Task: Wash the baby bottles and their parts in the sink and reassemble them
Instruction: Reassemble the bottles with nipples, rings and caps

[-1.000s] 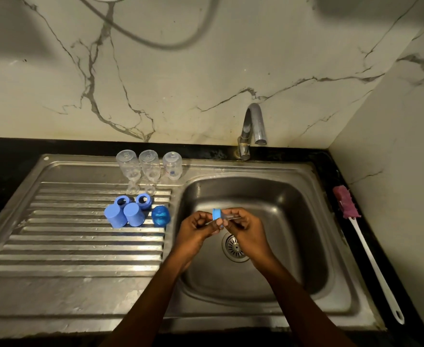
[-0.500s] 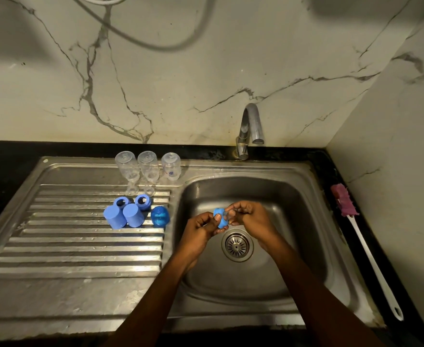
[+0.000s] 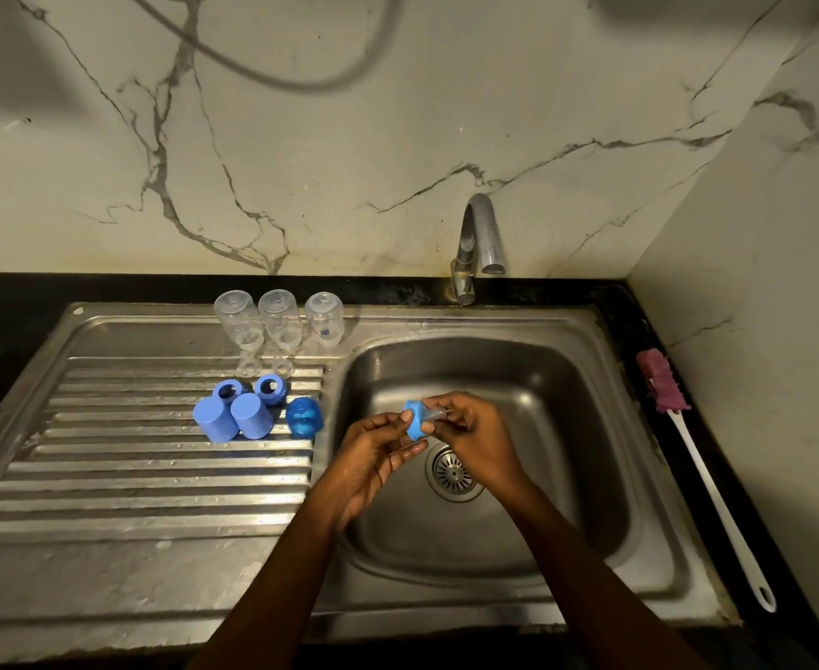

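Over the sink (image 3: 567, 403), the left grip (image 3: 381, 449) pinches a blue ring (image 3: 416, 420). The right grip (image 3: 482, 440) pinches the clear nipple (image 3: 438, 412) poking out of it. Three bottles (image 3: 279, 319) stand neck-down on the drainboard (image 3: 132, 476), with caps (image 3: 251, 417) and two spare rings (image 3: 269, 388) just in front.

Dim warm light from above, glare on the draining board (image 3: 107, 476), wide-angle bowing at edges

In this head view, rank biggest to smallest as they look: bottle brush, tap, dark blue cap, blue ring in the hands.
1. bottle brush
2. tap
3. dark blue cap and blue ring: alike, unranked.
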